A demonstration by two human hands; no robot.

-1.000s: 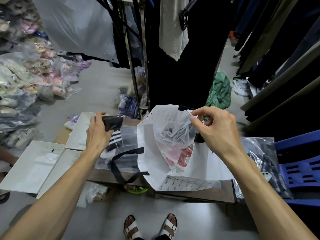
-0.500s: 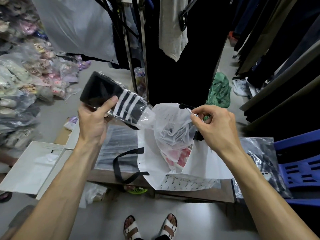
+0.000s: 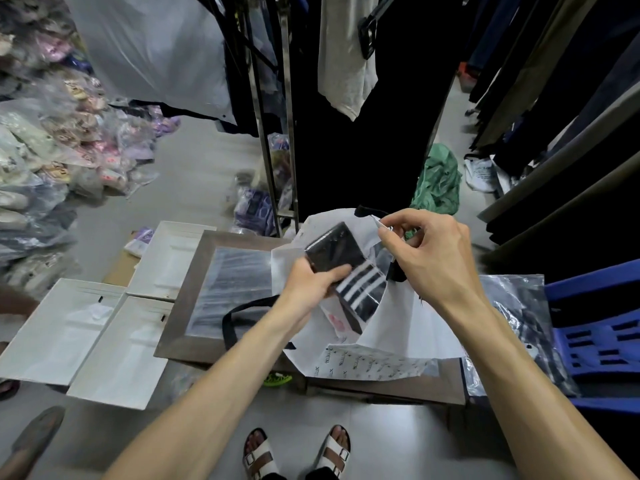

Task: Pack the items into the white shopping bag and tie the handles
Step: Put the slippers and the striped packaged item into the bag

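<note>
The white shopping bag (image 3: 408,327) stands open on a low wooden table (image 3: 194,289), its black handle (image 3: 232,317) hanging off the left side. My left hand (image 3: 315,282) grips a black garment with three white stripes, wrapped in clear plastic (image 3: 349,271), and holds it in the bag's mouth, lower end inside. My right hand (image 3: 426,254) pinches the bag's far rim and keeps it open. Something pink shows inside the bag below the packet.
Flat white boxes (image 3: 79,334) lie left of the table. A blue plastic chair (image 3: 602,334) with a bagged garment (image 3: 519,327) stands on the right. Hanging clothes and a metal rack (image 3: 277,133) fill the back. Bagged goods pile up at the left. My sandalled feet (image 3: 298,452) are below.
My left hand lifted the striped packet off the table, swung it right and lowered it into the bag's mouth. My right hand stayed on the rim.
</note>
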